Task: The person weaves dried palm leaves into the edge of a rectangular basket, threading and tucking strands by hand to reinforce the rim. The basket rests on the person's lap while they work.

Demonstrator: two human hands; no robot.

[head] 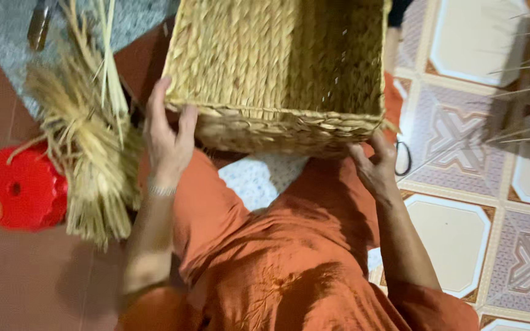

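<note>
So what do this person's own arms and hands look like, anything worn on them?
Both forearms are bare, with no gloves. The left hand has a thin silvery bracelet at the wrist. The right hand shows no jewellery. Loose orange clothing with tone-on-tone embroidery covers the lap and reaches the elbows.

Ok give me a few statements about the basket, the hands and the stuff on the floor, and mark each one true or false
1. Both hands grip the near rim of the woven basket. True: the left hand holds the left corner, the right hand the right corner.
2. The basket is full of fruit. False: its inside shows only bare weave.
3. A bundle of dry straw lies to the left of the left hand. True.
4. The round plastic thing beside the straw is blue. False: it is red.
5. The left wrist bears a thin bracelet. True.
6. The person wears green clothing. False: the clothing is orange.
</note>
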